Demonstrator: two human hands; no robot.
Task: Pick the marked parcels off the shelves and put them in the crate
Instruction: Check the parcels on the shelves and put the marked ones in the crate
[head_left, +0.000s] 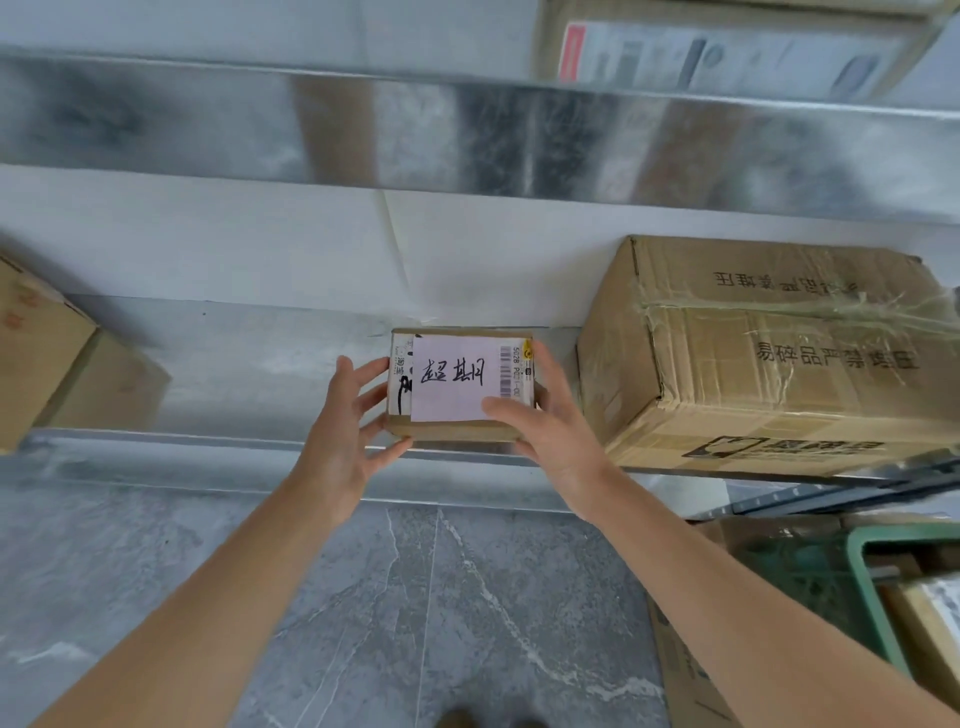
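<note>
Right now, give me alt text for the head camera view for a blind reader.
The right hand grips and the left hand presses a small parcel with a handwritten note on a shelf, beside a large carton. A green crate sits lower right.

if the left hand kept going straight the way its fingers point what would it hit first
The marked parcel: the left hand points at its left side, and its fingertips look to be touching it, though depth is hard to judge from this one view.

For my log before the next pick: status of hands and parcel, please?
Left hand presses left side of marked parcel; right hand grips right side. Parcel at shelf edge. Big carton close on right.
</note>
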